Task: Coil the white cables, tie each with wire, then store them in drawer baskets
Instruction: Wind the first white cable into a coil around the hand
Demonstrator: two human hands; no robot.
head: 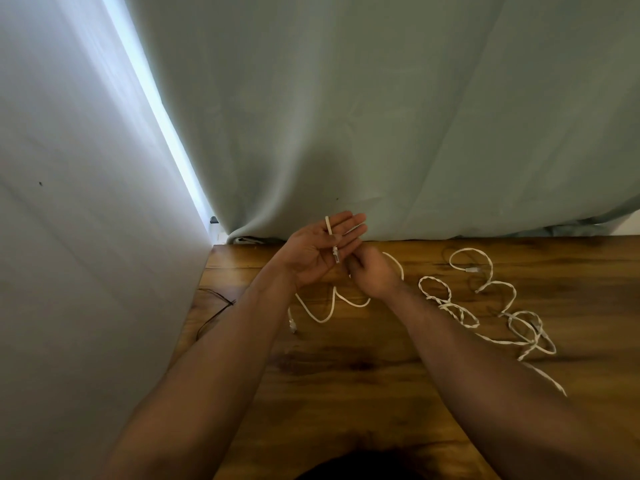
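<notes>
Left hand (317,249), right of thin dark wires (214,306) on the tabletop (346,375), lay spread palm-up, a white cable (329,230) draped over its fingers. Right hand (372,271) pinched that cable. Loose white cables (450,306) sprawled on the tabletop further right.

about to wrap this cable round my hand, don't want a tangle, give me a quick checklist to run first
1. Cable end seated: the white cable lies over the straight fingers of the left hand, plug at the palm. ok
2. Feeding grip: the right hand curls round the cable beside the plug. ok
3. Slack free: it lies in loose bends on the table, no knot showing. ok
4. Clear of the other cables: they lie apart, to the right. ok
5. Tie wire at hand: a dark wire lies by the left forearm. ok
6. Drawer baskets ready: none in view. cannot tell
</notes>
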